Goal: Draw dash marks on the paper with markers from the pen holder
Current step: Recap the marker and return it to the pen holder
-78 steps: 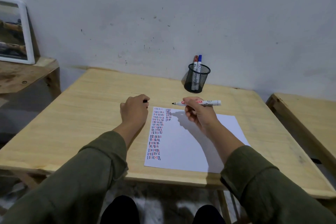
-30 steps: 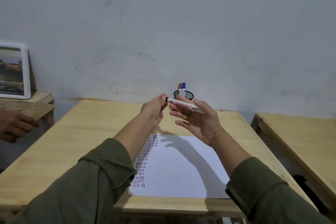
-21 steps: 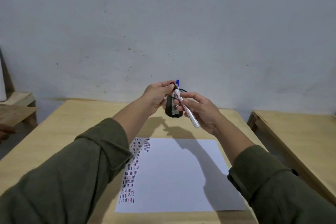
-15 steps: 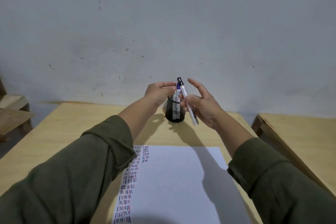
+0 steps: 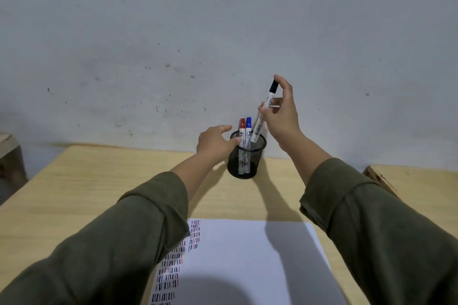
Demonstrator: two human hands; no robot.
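Note:
A black mesh pen holder stands at the table's far edge with a red-capped marker and a blue-capped marker upright in it. My right hand holds a black-capped marker by its upper part, cap up, its lower end at the holder's rim. My left hand rests against the holder's left side, thumb at the rim, fingers loosely spread. The white paper lies near me, with columns of red, blue and black dashes along its left edge.
The wooden table carries the holder and paper. A second wooden table stands to the right, and a wooden ledge shows at the far left. A pale wall rises right behind the holder.
The marker got its black cap between my hands. My right hand then lifted it, turned it upright and lowered its end to the holder; my left hand dropped to the holder's side.

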